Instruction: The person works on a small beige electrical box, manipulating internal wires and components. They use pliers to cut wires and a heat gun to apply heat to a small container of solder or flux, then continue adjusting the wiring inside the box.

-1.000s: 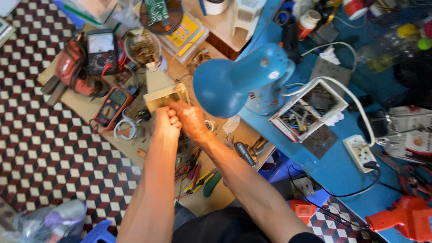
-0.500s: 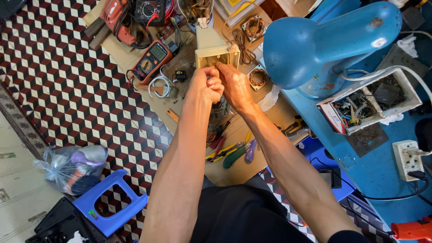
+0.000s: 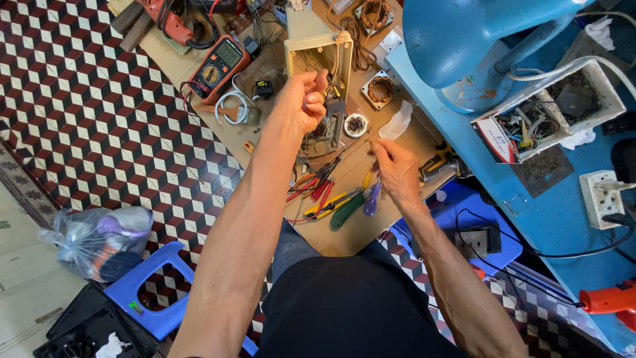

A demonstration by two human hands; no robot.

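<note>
Presently the left hand [image 3: 301,99] is clenched, seemingly pinching thin wires, just below the open cream plastic box [image 3: 318,56] on the wooden surface [image 3: 358,225]. Right hand [image 3: 396,169] hovers with fingers loosely pinched (contents unclear), nearer the purple-handled screwdriver [image 3: 371,197], whose shaft points away from the body

place: repair workshop | signs: multimeter [image 3: 220,64], power drill [image 3: 173,23], pliers [image 3: 318,185] and screwdrivers [image 3: 349,207] on a cluttered table [image 3: 199,59] | floor: chequered tiles [image 3: 99,126]
</note>
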